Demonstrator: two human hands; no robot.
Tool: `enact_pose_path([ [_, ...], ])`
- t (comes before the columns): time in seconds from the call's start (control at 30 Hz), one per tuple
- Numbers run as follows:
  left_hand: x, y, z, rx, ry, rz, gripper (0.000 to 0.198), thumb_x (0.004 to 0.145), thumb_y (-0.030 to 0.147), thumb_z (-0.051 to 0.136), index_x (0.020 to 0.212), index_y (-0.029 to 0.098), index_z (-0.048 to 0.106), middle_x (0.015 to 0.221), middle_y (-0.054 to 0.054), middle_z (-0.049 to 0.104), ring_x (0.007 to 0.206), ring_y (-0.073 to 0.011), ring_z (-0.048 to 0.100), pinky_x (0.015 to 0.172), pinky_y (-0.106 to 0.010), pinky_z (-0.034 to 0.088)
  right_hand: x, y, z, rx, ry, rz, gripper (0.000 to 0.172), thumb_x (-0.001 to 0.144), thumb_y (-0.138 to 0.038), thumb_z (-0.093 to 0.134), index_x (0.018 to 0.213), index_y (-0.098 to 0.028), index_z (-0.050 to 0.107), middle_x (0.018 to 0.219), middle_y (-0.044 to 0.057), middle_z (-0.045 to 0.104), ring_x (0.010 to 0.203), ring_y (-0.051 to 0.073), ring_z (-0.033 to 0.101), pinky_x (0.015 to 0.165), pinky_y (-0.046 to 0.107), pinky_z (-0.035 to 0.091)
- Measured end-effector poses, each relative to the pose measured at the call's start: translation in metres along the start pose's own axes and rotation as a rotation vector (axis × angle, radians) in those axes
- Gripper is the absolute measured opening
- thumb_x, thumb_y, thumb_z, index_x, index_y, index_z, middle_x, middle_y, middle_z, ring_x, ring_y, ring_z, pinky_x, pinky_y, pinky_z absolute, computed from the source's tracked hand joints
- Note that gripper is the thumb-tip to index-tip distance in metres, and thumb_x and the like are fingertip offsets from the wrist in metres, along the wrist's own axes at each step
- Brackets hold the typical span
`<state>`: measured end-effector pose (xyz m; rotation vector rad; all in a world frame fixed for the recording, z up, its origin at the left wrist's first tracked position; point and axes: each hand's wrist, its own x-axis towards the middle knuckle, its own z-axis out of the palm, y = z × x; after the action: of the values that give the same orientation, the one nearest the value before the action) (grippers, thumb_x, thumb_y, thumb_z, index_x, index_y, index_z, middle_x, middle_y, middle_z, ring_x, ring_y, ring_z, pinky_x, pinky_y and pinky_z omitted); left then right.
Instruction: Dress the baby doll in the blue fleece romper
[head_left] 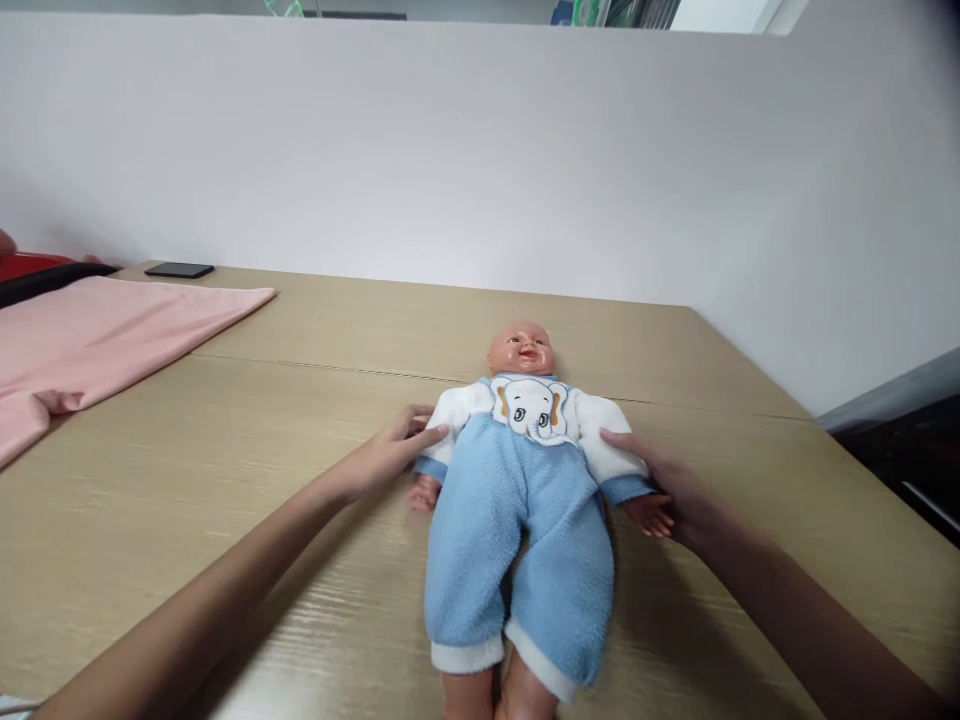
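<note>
Far left, on the counter [225,420]: I log a red item [34,265], cut off by the edge of my view, and a black band [56,282] in front of it; I cannot tell what either is. Nearer to me, a pink cloth [112,330] lies with one corner pointing right and a fold along its front edge. Behind that corner, near the wall [480,150], a dark phone [178,270] lies flat.

Next, my left hand [391,447]: thumb laid on the doll's sleeve, set apart from the fingers, which are at the sleeve's outer edge with tips partly hidden. I cannot tell whether it pinches.

Centre, slightly right: the doll [525,475], on its back on the counter between my hands, head toward the wall, legs toward me, feet out of view. White sleeves, blue cuffs, blue trousers with white hems, elephant face on the chest. Both its arms are out to the sides.

My right hand [684,495]: thumb on the other sleeve, remaining fingers largely hidden by the doll's arm and hand; grip cannot be told.

Far right, beyond the counter's edge: a dark object [907,465], too cropped for me to identify.
</note>
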<state>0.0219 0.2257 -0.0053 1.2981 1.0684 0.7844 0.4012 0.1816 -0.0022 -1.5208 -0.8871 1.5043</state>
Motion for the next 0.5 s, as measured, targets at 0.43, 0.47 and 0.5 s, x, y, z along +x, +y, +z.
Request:
enact_pose_path([
  [0.43, -0.079, 0.0, 0.096, -0.242, 0.05, -0.154, 0.101, 0.091, 0.066, 0.084, 0.164, 0.019, 0.031, 0.17, -0.024, 0.049, 0.161, -0.0431, 0.047, 0.131, -0.056, 0.046, -0.031, 0.001, 0.02, 0.038, -0.154, -0.002, 0.053, 0.071, -0.05, 0.1, 0.109, -0.021, 0.078, 0.097, 0.007, 0.086, 0.088, 0.024, 0.083, 0.082, 0.029, 0.072],
  [0.47, -0.095, -0.008, 0.103, -0.27, 0.064, -0.161, 0.104, 0.091, 0.067, 0.084, 0.165, 0.019, 0.029, 0.168, -0.025, 0.051, 0.159, -0.0433, 0.049, 0.13, -0.056, 0.047, -0.036, 0.003, 0.015, -0.007, -0.163, 0.003, 0.054, 0.072, -0.054, 0.099, 0.108, -0.02, 0.077, 0.087, 0.005, 0.084, 0.076, 0.022, 0.08, 0.071, 0.027, 0.07],
  [0.5, -0.112, -0.017, 0.11, -0.267, 0.065, -0.177, 0.105, 0.091, 0.07, 0.083, 0.166, 0.02, 0.029, 0.167, -0.025, 0.053, 0.157, -0.0435, 0.053, 0.128, -0.057, 0.049, -0.042, 0.005, 0.01, -0.064, -0.175, 0.02, 0.055, 0.073, -0.059, 0.097, 0.105, -0.019, 0.076, 0.073, 0.003, 0.078, 0.06, 0.019, 0.073, 0.056, 0.024, 0.065],
])
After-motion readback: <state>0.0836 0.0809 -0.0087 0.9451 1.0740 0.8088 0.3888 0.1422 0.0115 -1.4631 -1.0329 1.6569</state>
